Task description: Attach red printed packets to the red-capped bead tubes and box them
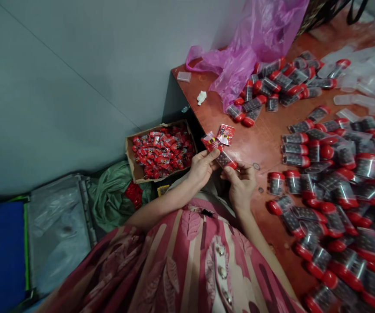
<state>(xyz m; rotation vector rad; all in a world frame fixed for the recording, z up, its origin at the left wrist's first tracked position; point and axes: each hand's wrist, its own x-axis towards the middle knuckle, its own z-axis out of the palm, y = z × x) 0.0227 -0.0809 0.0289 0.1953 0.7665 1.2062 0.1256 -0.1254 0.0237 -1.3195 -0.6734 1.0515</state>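
Reddish table (265, 135) bearing many loose tubes (295, 149), probably remaining; carton (134, 170) holding red-wrapped pieces (161, 151), probably finished. Left hand (202, 168) pinching red packet (209, 140) against 1 tube (224, 159) near table edge; right hand (242, 184), half-curled, gripping its red end.

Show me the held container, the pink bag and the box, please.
Container (225, 159): head view, on its clear body.
Pink bag (255, 37): head view, on its crumpled middle.
Box (133, 163): head view, on its cardboard wall, picture left.

A pink striped top (151, 256) bears leaf shapes (170, 278), frills (209, 269) and shiny buttons (222, 272).
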